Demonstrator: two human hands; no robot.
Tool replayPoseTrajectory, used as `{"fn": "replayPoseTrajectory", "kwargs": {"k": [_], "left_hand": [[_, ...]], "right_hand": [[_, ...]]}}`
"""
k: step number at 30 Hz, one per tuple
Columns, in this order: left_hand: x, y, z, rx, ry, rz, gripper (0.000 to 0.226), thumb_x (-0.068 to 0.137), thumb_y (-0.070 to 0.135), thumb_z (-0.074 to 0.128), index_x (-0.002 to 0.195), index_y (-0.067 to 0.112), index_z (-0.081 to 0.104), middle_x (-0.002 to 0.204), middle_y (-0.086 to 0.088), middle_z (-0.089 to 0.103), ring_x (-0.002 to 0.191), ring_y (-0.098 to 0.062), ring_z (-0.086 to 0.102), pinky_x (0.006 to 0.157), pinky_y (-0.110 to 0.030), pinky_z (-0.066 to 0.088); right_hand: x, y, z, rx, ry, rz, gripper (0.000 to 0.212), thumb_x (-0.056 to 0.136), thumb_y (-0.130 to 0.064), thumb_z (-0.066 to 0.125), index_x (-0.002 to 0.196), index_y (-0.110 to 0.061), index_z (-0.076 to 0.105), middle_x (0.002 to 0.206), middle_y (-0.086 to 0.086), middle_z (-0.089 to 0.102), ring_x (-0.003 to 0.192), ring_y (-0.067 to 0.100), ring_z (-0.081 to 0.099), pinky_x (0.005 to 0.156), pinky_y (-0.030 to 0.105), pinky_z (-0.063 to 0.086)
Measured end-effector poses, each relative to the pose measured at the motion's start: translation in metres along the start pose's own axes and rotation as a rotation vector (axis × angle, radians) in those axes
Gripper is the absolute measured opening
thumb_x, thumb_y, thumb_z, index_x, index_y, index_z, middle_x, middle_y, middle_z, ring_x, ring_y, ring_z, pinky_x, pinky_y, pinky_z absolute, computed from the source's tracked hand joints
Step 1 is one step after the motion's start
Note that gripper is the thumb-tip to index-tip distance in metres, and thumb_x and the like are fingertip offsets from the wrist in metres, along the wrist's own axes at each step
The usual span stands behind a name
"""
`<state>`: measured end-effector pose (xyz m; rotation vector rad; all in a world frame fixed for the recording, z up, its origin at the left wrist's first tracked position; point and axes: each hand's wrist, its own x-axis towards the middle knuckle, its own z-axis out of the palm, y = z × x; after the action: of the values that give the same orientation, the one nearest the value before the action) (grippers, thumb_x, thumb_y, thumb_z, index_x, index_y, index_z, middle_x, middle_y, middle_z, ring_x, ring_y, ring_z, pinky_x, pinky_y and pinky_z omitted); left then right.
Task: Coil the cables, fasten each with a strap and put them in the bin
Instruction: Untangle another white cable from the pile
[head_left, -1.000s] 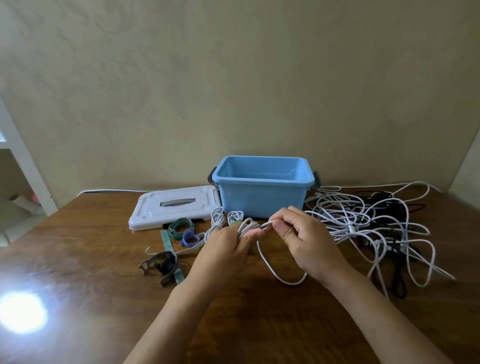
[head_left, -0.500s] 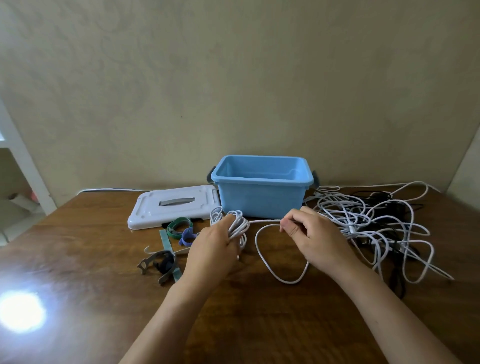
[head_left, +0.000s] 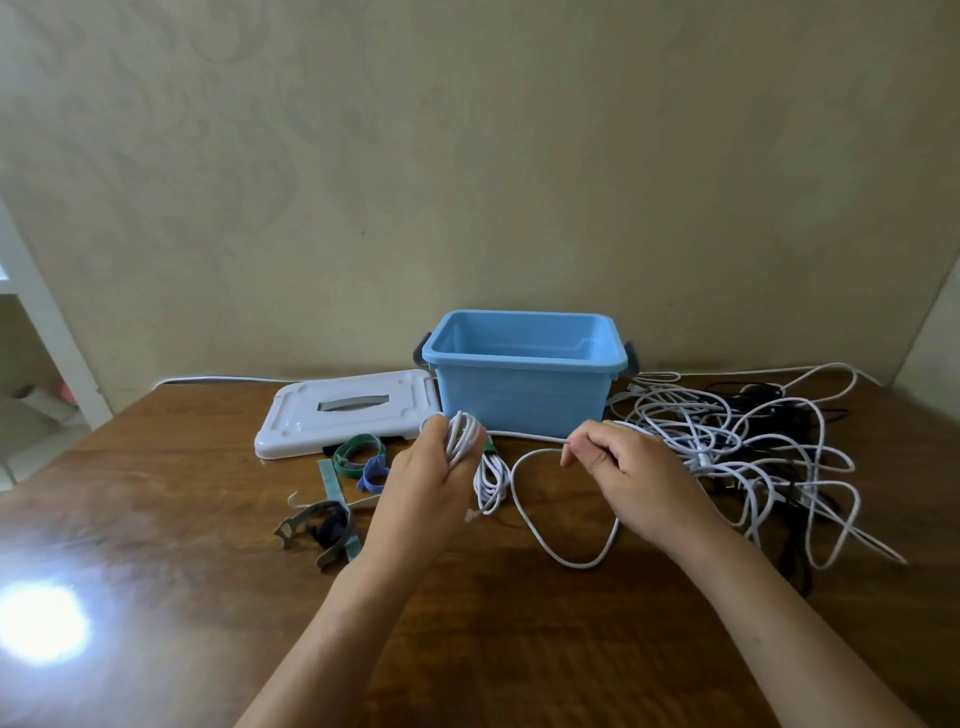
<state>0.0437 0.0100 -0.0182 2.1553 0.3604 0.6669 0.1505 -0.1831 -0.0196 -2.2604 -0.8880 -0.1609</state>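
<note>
My left hand (head_left: 428, 480) grips a bundle of white cable loops (head_left: 462, 436), with more loops hanging below it (head_left: 491, 480). A free run of the same white cable (head_left: 524, 501) leads right and droops in a loop onto the table. My right hand (head_left: 631, 467) pinches that run between thumb and fingers. The open blue bin (head_left: 524, 400) stands just behind both hands. Several coloured straps (head_left: 358, 457) lie left of my left hand. A tangle of white and black cables (head_left: 753, 447) lies on the right.
The bin's white lid (head_left: 343, 410) lies flat to the left of the bin. Grey and dark straps (head_left: 317, 525) lie near the left hand. The wooden table (head_left: 519, 649) ends at a wall behind. A bright glare spot (head_left: 41, 621) sits at front left.
My hands have moved apart: the right hand has slid rightward along the cable, stretching a straight run from the left hand's bundle. The left hand turned, so coiled loops now hang beneath it.
</note>
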Motion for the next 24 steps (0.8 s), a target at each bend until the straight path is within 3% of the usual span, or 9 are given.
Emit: {"fn": "replayPoseTrajectory", "kwargs": {"k": [6,13,16,20,24], "left_hand": [[-0.002,-0.002,-0.003,-0.173,0.044,-0.020,0.049,0.093,0.065,0.043,0.094,0.019,0.057,0.083,-0.005,0.067,0.077,-0.028,0.066,0.068,-0.053,0.057],[-0.006,0.004,0.007,-0.165,-0.010,0.058,0.065,0.080,0.081,0.034,0.091,0.021,0.055,0.076,0.001,0.063,0.068,-0.012,0.061,0.068,-0.046,0.057],[-0.005,0.001,0.006,-0.182,-0.017,0.043,0.070,0.080,0.087,0.031,0.094,0.023,0.055,0.080,0.000,0.063,0.073,-0.016,0.064,0.068,-0.048,0.058],[0.001,-0.006,-0.001,-0.183,-0.019,0.090,0.063,0.075,0.085,0.053,0.098,0.026,0.057,0.084,0.006,0.066,0.077,-0.012,0.067,0.068,-0.036,0.060],[-0.005,-0.002,0.002,-0.146,-0.076,0.112,0.066,0.070,0.081,0.062,0.098,0.021,0.056,0.083,0.002,0.065,0.077,-0.017,0.065,0.068,-0.042,0.058]], "right_hand": [[-0.005,-0.017,0.013,0.137,0.033,-0.140,0.020,0.104,-0.035,0.054,0.093,-0.033,0.070,0.090,-0.016,0.066,0.088,0.003,0.061,0.078,0.029,0.050],[-0.017,-0.045,0.036,0.161,-0.069,-0.258,0.011,0.102,-0.036,0.058,0.104,-0.036,0.069,0.097,-0.020,0.068,0.092,0.002,0.064,0.079,0.028,0.052],[-0.015,-0.042,0.037,0.140,-0.075,-0.240,0.011,0.103,-0.039,0.056,0.101,-0.036,0.068,0.091,-0.022,0.065,0.088,0.002,0.062,0.074,0.026,0.048],[-0.015,-0.040,0.039,0.105,-0.097,-0.235,0.013,0.103,-0.038,0.057,0.104,-0.037,0.069,0.096,-0.018,0.068,0.090,0.004,0.063,0.078,0.032,0.052],[-0.018,-0.047,0.042,0.070,-0.088,-0.271,0.022,0.102,-0.041,0.052,0.114,-0.035,0.071,0.107,-0.015,0.072,0.095,0.006,0.065,0.081,0.030,0.053]]}}
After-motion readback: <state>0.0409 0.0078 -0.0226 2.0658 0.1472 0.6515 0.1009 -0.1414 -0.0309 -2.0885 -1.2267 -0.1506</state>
